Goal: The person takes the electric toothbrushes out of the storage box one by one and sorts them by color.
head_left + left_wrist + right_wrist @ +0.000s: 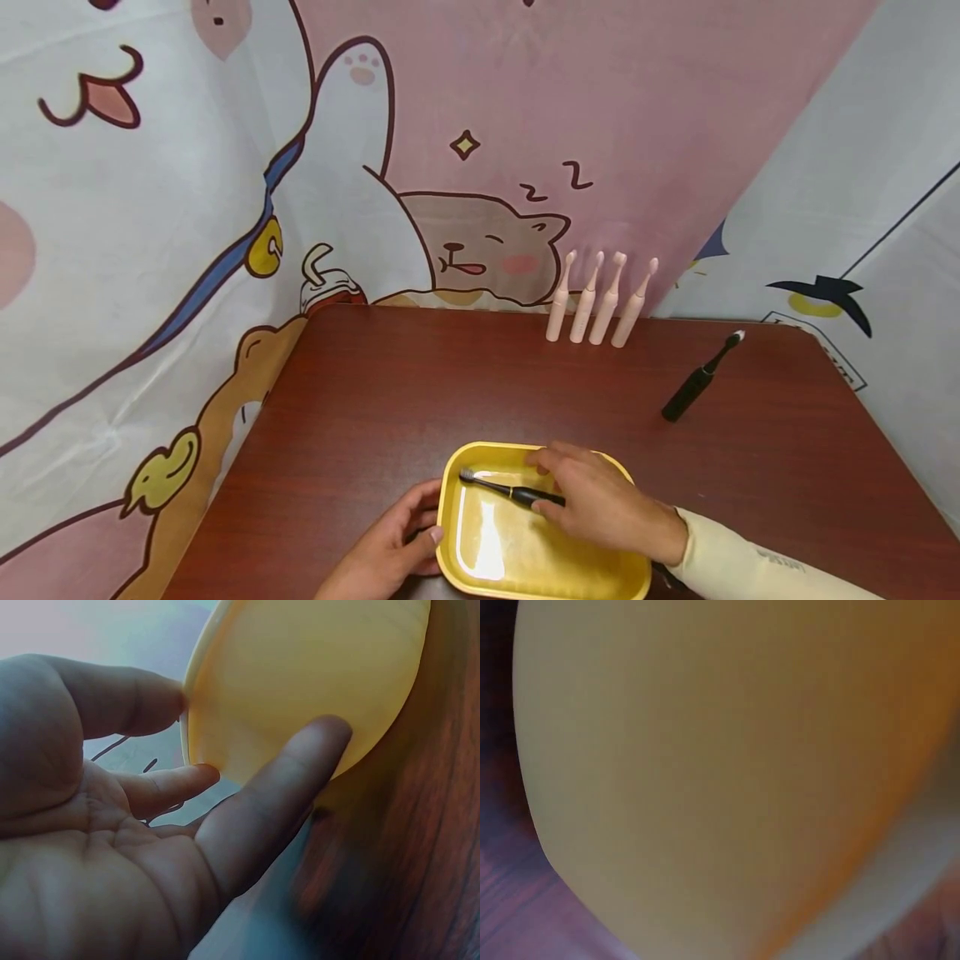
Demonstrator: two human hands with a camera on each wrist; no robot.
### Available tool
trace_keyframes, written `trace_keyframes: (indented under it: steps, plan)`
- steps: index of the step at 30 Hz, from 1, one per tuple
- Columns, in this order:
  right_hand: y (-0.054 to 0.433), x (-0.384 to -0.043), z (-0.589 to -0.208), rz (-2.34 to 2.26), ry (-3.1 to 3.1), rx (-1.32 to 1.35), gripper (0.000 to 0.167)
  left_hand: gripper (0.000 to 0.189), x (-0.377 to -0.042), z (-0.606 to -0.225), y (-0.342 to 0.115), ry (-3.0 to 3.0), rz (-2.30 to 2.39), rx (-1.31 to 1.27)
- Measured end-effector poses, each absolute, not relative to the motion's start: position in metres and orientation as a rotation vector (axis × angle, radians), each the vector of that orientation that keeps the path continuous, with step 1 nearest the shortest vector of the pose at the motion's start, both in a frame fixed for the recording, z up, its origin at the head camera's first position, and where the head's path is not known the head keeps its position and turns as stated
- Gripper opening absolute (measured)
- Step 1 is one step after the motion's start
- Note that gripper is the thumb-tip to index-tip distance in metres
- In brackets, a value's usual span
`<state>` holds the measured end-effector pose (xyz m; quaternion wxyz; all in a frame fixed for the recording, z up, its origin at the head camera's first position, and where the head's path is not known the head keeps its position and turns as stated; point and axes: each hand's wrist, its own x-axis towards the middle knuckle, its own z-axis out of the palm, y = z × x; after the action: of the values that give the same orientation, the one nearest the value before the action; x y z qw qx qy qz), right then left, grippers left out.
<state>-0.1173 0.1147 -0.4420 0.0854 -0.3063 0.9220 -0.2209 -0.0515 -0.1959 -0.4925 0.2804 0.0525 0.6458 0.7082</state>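
Observation:
A black electric toothbrush (517, 493) is inside the yellow tray (459, 546), its bristled head toward the left wall. My right hand (592, 496) reaches over the tray and covers the handle's end. Its thumb overlaps the handle while the forefinger tip is apart from it, beyond the far side. At the tray's left end, my left hand (401, 537) touches the outer wall. In the left wrist view, the fingers (300, 765) extend along the yellow wall. Only a close, blurred yellow wall (705, 765) and some table appear in the right wrist view, with no hand.
Several pale pink electric toothbrushes (592, 312) stand in a row at the table's back edge. To the right is another black electric toothbrush (697, 385) on the dark red wooden table (360, 400). A cartoon-printed cloth (637, 108) hangs behind. Something black shows under the right sleeve.

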Motion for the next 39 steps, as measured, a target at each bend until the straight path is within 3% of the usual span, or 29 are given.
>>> trace_keyframes:
  steps: [39]
  plan:
    - [0.108, -0.11, -0.464, -0.555, 2.773, -1.01, 0.029, 0.064, -0.053, -0.492, -0.196, 1.713, 1.885, 0.124]
